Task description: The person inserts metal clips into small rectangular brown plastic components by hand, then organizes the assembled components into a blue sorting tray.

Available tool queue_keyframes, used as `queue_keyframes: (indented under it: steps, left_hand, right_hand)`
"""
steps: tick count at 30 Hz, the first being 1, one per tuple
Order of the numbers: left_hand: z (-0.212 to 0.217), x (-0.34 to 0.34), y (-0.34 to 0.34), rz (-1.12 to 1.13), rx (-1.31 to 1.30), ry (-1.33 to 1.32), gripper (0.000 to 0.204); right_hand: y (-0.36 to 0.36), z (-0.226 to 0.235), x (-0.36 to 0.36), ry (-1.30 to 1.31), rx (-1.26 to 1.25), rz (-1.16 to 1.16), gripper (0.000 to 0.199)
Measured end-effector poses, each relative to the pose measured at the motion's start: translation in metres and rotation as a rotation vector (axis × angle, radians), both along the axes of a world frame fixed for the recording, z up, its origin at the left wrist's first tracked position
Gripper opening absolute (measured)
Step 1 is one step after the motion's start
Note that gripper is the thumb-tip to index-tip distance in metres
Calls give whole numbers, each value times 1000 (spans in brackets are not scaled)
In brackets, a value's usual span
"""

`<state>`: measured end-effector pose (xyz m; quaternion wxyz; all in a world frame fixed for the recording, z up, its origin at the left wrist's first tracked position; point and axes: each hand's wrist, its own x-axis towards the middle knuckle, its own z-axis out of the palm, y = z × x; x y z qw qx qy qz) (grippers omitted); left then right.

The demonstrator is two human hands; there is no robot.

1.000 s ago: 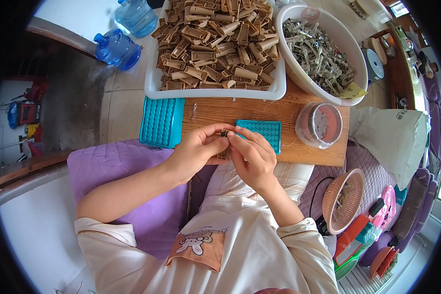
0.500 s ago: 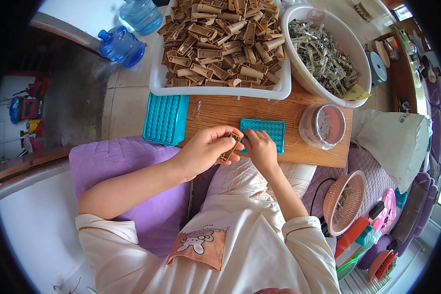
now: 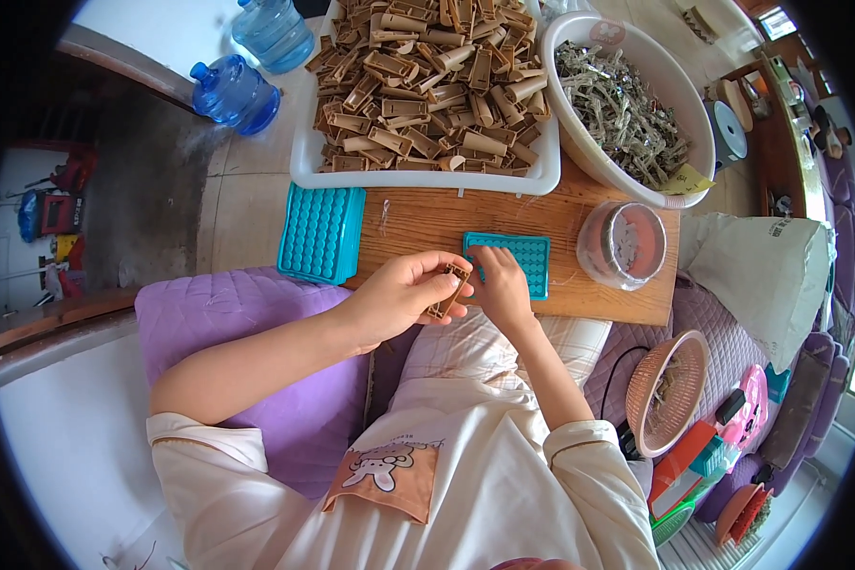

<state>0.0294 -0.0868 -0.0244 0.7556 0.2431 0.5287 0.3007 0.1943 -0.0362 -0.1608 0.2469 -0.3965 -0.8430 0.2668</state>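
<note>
Wooden surface (image 3: 427, 223) over my lap. Left hand (image 3: 399, 299) fingers pinch a brown clip (image 3: 449, 290); right hand (image 3: 502, 290) fingers closed at its tip, by the teal tray (image 3: 522, 261). Bin (image 3: 304, 161) looks full, so most work remains.

A small grid tray (image 3: 515, 261) lies on the surface (image 3: 427, 223) just beyond the hands (image 3: 451, 290); a second grid tray (image 3: 321, 233) to their left; a lidded jar (image 3: 621, 244) right; a crate (image 3: 423, 176) and basin (image 3: 627, 95) behind.
</note>
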Motion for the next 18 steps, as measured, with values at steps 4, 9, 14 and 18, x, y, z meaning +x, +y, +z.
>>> queue_keyframes:
  steps: [4,9,14,18]
  left_hand:
    - [0,0,-3,0,21,12,27]
    - [-6,1,-3,-33,53,-27,30]
    - [-7,3,-5,-43,83,-17,29]
    - [-8,4,-7,-80,59,45,29]
  right_hand:
    - [-7,36,0,315,-5,-139,22]
    - [-21,70,-1,569,154,-28,30]
    - [-23,73,-8,560,269,70,33]
    - [-24,79,-7,478,243,89,29]
